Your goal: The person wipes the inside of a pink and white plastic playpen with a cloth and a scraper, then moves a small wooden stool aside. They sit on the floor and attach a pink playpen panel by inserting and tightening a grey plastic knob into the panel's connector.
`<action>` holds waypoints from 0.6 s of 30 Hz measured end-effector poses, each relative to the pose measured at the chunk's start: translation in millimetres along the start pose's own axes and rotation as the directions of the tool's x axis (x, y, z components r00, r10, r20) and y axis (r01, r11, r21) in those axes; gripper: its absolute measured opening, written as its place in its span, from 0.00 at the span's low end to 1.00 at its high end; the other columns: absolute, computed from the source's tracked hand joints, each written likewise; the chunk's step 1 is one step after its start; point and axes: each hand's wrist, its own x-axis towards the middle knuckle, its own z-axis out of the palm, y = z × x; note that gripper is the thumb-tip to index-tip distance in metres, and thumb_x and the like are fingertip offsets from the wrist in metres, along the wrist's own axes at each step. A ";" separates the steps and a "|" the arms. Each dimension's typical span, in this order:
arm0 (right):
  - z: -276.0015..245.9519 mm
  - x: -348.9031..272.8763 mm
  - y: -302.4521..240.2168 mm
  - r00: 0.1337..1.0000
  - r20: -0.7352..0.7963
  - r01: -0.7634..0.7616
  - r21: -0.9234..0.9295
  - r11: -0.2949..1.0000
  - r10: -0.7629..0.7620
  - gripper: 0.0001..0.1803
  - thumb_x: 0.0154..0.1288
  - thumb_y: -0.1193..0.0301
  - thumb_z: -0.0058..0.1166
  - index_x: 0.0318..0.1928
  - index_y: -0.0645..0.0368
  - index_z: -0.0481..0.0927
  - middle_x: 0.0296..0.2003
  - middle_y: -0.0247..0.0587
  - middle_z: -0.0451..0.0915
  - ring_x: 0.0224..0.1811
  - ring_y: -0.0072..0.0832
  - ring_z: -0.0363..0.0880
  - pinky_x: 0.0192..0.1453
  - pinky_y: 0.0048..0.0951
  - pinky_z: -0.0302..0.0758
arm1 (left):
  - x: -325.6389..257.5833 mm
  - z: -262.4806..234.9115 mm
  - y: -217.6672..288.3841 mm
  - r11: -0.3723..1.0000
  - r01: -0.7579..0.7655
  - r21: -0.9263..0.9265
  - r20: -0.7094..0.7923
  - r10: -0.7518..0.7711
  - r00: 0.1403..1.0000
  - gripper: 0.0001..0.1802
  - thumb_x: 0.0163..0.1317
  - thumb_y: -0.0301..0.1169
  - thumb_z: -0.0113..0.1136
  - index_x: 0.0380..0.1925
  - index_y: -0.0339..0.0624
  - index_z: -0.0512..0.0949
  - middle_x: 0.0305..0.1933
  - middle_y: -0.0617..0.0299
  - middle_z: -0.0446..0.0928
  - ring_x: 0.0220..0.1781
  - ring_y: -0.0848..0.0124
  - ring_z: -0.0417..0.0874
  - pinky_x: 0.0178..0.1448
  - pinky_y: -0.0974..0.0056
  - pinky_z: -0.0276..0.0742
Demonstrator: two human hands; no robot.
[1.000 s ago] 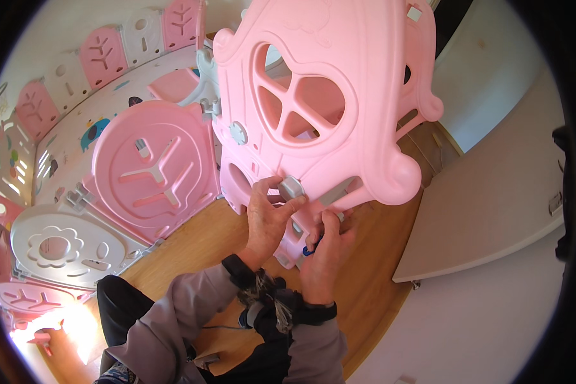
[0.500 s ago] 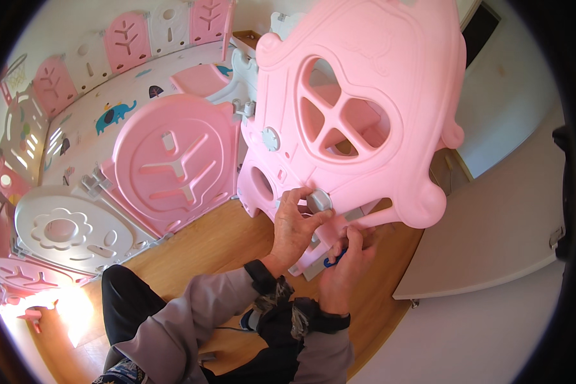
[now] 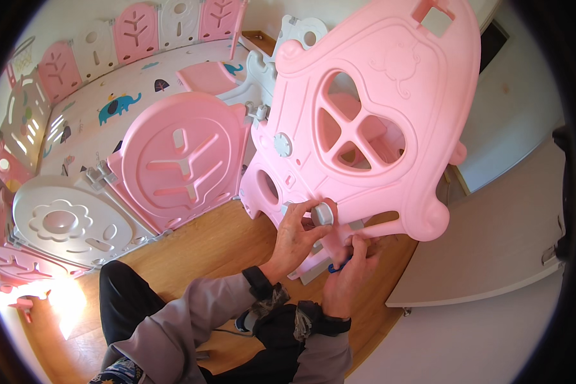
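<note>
A large pink plastic panel (image 3: 390, 83) with a heart-shaped window stands tilted in front of me. My left hand (image 3: 291, 237) pinches a round grey knob (image 3: 324, 214) between thumb and fingers, at the panel's lower part. Close to its right, my right hand (image 3: 351, 275) is curled at the panel's lower edge. A small blue object (image 3: 339, 264) shows between its fingers, mostly covered, so its kind is unclear. Farther up the panel's left side sits another round grey knob (image 3: 282, 144).
Left of the panel runs a play fence with a round pink panel (image 3: 179, 160) and a white flower panel (image 3: 61, 221). Behind it lies a mat with a blue elephant (image 3: 118, 109). A pale board (image 3: 493, 249) lies at the right. My knees rest over the wooden floor (image 3: 192, 249).
The view has shifted slightly, and the pink panel now appears farther right, with a square cutout showing at its top. Both hands keep their grips, the left still on the grey knob.
</note>
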 end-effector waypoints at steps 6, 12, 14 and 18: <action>-1.8 0.5 2.1 1.000 0.010 -0.011 0.005 1.000 0.011 0.11 0.70 0.75 0.53 0.50 0.58 0.71 0.30 0.29 0.72 0.20 0.12 0.60 0.23 0.19 0.55 | -6.4 -8.7 0.0 1.000 -0.011 -0.003 -0.002 0.011 1.000 0.32 0.60 0.26 0.74 0.65 0.36 0.74 0.56 0.55 0.72 0.52 0.65 0.86 0.52 0.62 0.86; -3.8 1.8 4.9 0.999 0.034 -0.009 -0.001 1.000 0.009 0.06 0.72 0.73 0.53 0.46 0.57 0.72 0.31 0.30 0.71 0.21 0.14 0.62 0.24 0.20 0.58 | -13.2 -20.2 -1.7 0.998 0.029 -0.055 -0.022 -0.030 0.999 0.35 0.61 0.26 0.75 0.67 0.40 0.70 0.51 0.56 0.80 0.51 0.70 0.83 0.51 0.64 0.82; -4.0 1.4 4.9 1.000 0.030 -0.008 0.006 1.000 0.008 0.04 0.73 0.73 0.53 0.44 0.57 0.73 0.31 0.30 0.71 0.21 0.14 0.61 0.24 0.20 0.59 | -16.5 -24.6 -2.8 0.998 0.042 -0.046 -0.023 -0.043 0.999 0.35 0.62 0.25 0.74 0.68 0.42 0.70 0.51 0.55 0.80 0.52 0.69 0.83 0.52 0.64 0.82; -4.8 -0.2 2.4 0.998 0.050 -0.037 0.020 0.999 0.036 0.04 0.74 0.72 0.52 0.44 0.57 0.73 0.31 0.29 0.71 0.22 0.14 0.61 0.26 0.21 0.58 | -24.4 -35.8 -4.6 0.974 0.113 -0.199 -0.012 -0.118 0.993 0.33 0.63 0.24 0.72 0.68 0.43 0.71 0.58 0.57 0.74 0.53 0.67 0.83 0.54 0.62 0.83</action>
